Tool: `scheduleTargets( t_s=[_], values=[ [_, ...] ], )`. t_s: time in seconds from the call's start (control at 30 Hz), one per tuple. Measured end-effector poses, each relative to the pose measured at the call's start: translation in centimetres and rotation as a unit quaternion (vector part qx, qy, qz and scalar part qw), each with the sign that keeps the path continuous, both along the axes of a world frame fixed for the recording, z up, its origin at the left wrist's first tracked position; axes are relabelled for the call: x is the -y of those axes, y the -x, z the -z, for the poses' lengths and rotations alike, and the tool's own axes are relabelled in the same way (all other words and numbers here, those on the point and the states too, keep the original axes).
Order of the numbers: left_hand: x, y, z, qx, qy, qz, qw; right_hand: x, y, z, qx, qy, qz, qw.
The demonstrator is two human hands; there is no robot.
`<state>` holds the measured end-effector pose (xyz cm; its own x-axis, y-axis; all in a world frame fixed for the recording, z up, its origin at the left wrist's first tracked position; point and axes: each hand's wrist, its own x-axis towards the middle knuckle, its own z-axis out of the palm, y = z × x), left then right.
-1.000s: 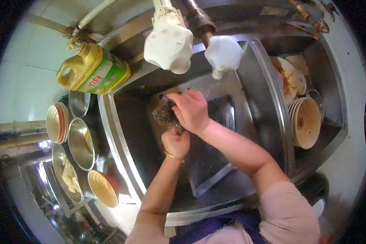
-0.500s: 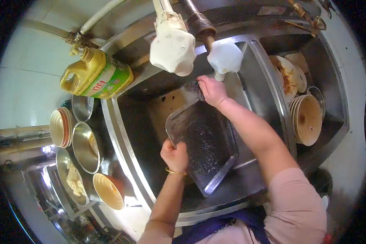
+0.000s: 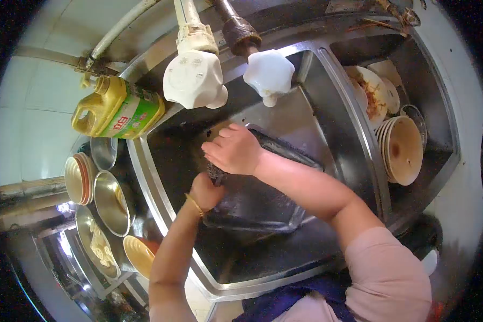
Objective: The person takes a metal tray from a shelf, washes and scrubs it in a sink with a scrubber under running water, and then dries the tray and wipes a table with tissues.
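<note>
A dark rectangular tray (image 3: 257,206) lies tilted inside the steel sink (image 3: 306,241). My left hand (image 3: 206,192), with a gold bracelet at the wrist, is closed on the tray's left edge. Just above it, my right hand (image 3: 234,150) presses a dark wire scourer (image 3: 216,173) against the tray near that same edge. The fingers of my right hand curl over the scourer and cover most of it. Two white tap knobs, the left one (image 3: 193,79) and the right one (image 3: 268,74), hang above the sink behind my hands.
A yellow detergent jug (image 3: 121,110) stands at the back left. Stacked bowls (image 3: 74,180), metal basins (image 3: 112,206) and an orange bowl (image 3: 138,255) are on the left. The right basin holds a stained plate (image 3: 371,96) and a bowl stack (image 3: 405,151).
From the tray's far right corner, my right hand has moved left and nearer with the scourer, beside my left hand. My left hand has shifted left and the tray has turned.
</note>
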<state>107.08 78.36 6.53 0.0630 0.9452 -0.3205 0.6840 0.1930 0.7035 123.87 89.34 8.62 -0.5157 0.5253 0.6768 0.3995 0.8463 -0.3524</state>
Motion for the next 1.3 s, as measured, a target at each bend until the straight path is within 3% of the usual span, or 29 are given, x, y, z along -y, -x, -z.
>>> scheduleTargets(
  t_s=[0.07, 0.13, 0.23, 0.27, 0.33, 0.4, 0.43, 0.53, 0.57, 0.6, 0.67, 0.73, 0.77, 0.8, 0.87, 0.9, 0.93, 1.0, 1.03, 1.1, 1.17, 1.2, 1.27, 1.3],
  values=[
    [0.4, -1.9, 0.0, -0.100, 0.041, -0.020, 0.994, 0.1, 0.2, 0.8, -0.012, 0.006, 0.028, 1.000],
    [3.9, -4.2, 0.6, -0.073, -0.038, -0.030, 0.996, 0.9, -0.2, 2.8, -0.033, 0.035, 0.067, 0.997],
    [7.4, -7.0, -1.1, -0.007, -0.005, -0.168, 0.986, 0.3, -0.6, 4.9, 0.010, 0.293, 0.174, 0.940],
    [8.4, -6.6, -0.6, 0.002, -0.009, -0.161, 0.987, -0.3, -2.0, 5.2, 0.171, 0.434, 0.159, 0.870],
    [9.2, -6.5, 0.7, 0.030, -0.030, -0.152, 0.987, 0.8, -2.6, 5.3, 0.179, 0.374, 0.159, 0.896],
    [8.6, -6.2, 1.4, -0.024, -0.037, -0.109, 0.993, 2.4, 0.0, 4.0, 0.044, 0.227, 0.142, 0.963],
    [8.3, -6.3, 1.1, -0.053, -0.039, -0.085, 0.994, 2.9, 1.1, 2.8, 0.048, 0.123, 0.099, 0.986],
    [7.6, -6.7, -1.8, -0.011, -0.030, -0.152, 0.988, 0.9, 1.5, 4.0, 0.078, 0.195, 0.057, 0.976],
    [8.4, -6.5, -1.3, 0.002, -0.036, -0.181, 0.983, 0.4, 1.0, 5.6, -0.027, 0.326, 0.080, 0.941],
    [9.2, -6.2, -0.9, -0.018, -0.045, -0.177, 0.983, -0.3, -0.4, 5.3, 0.061, 0.396, 0.117, 0.909],
    [9.4, -5.9, 0.2, -0.046, -0.067, -0.154, 0.985, 1.1, -1.4, 4.7, 0.085, 0.288, 0.165, 0.940],
    [8.6, -6.3, -0.5, -0.014, -0.086, -0.163, 0.983, 2.6, -1.3, 3.9, -0.050, 0.134, 0.138, 0.980],
    [8.9, -6.4, -0.9, -0.005, -0.088, -0.169, 0.982, 2.8, -1.7, 4.2, -0.018, 0.148, 0.139, 0.979],
    [9.5, -6.3, -0.7, 0.007, -0.087, -0.199, 0.976, 2.0, -2.4, 4.8, 0.053, 0.259, 0.164, 0.950],
    [10.2, -6.0, -0.4, 0.029, -0.095, -0.264, 0.959, -1.0, -5.4, 6.1, 0.187, 0.458, 0.198, 0.846],
    [10.4, -5.8, -0.8, 0.069, -0.129, -0.255, 0.956, -0.8, -7.7, 10.1, 0.114, 0.434, 0.295, 0.844],
    [11.0, -5.7, -0.8, 0.100, -0.082, -0.289, 0.949, 0.0, -10.2, 15.0, 0.042, 0.403, 0.385, 0.830],
    [11.7, -5.6, -0.2, 0.163, 0.002, -0.358, 0.919, 1.8, -13.1, 18.5, 0.142, 0.125, 0.449, 0.874],
    [11.6, -6.0, 0.4, 0.209, -0.055, -0.370, 0.903, 1.8, -13.5, 18.2, 0.155, 0.172, 0.425, 0.875],
    [11.9, -6.0, 0.2, 0.188, -0.084, -0.377, 0.903, 0.5, -14.6, 17.3, 0.184, 0.254, 0.375, 0.872],
    [12.5, -5.3, -1.6, 0.173, -0.131, -0.400, 0.891, -1.2, -16.5, 14.7, 0.161, 0.376, 0.428, 0.806],
    [13.4, -4.5, -2.7, 0.086, -0.125, -0.402, 0.903, -2.6, -16.7, 12.5, 0.148, 0.431, 0.447, 0.770],
    [14.2, -3.6, -4.2, 0.071, -0.207, -0.447, 0.867, -2.5, -16.0, 6.9, -0.016, 0.230, 0.386, 0.893],
    [13.2, -4.4, -6.7, 0.116, -0.224, -0.473, 0.845, -1.9, -14.8, 1.5, -0.133, 0.152, 0.299, 0.933]
  ],
)
